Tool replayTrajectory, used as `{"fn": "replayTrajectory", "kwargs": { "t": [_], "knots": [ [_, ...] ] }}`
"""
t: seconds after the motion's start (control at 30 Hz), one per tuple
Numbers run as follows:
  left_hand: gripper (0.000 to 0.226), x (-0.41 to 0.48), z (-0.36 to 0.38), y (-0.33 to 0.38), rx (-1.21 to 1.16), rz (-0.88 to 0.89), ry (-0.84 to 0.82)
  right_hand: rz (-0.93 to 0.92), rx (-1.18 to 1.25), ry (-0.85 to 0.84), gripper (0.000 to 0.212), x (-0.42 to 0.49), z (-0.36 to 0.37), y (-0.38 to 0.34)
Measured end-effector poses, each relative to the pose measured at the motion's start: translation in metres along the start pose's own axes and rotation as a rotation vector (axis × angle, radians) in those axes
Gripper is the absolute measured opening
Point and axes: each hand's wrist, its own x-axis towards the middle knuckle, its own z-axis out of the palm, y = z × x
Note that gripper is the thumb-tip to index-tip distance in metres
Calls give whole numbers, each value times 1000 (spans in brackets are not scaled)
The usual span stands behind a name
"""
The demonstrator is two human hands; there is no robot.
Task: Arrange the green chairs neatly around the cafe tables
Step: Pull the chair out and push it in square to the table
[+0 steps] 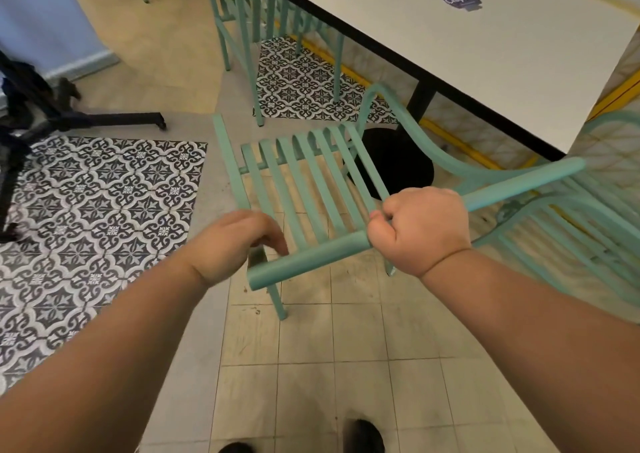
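Observation:
A green slatted chair (304, 182) stands on the floor in front of me, its seat facing a white cafe table (485, 72) with a black edge. My right hand (419, 231) grips the chair's top rail from above. My left hand (235, 241), slightly blurred, hovers at the rail's left end with fingers loosely curled and holding nothing. A second green chair (568, 245) stands close on the right, beside the table. A third green chair (242, 27) stands at the table's far left side.
The table's black round base (398, 165) sits just beyond the chair's seat. A black wheeled stand (76, 117) reaches in from the left over patterned tiles. A blue wall (41, 20) rises at the far left. My shoes (363, 435) show at the bottom edge.

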Motion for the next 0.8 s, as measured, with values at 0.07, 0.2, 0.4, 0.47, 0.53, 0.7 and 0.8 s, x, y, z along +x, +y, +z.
{"fn": "replayTrajectory", "kwargs": {
  "t": [0.07, 0.2, 0.4, 0.47, 0.53, 0.7, 0.8],
  "knots": [
    [37, -16, -2, 48, 74, 29, -1, 0, -7, -7, 50, -1, 0, -1],
    [51, -26, 25, 105, 619, 85, 34, 3, -26, -13, 49, 0, -1, -1],
    [46, -9, 69, 95, 951, -47, 56, 0, -9, 31, 47, 0, 2, 1],
    [27, -3, 83, 88, 981, -90, 27, 3, 6, 36, 46, -1, 1, 1],
    [14, 6, 88, 85, 999, -108, 54, 4, 5, 18, 47, -1, -1, 5],
    [12, 11, 85, 78, 1003, -103, 57, -94, 266, -89, 51, -3, -14, 19],
    [13, 12, 85, 79, 1017, -78, 40, -123, 325, -112, 55, 4, -31, 55]
  ]
}}
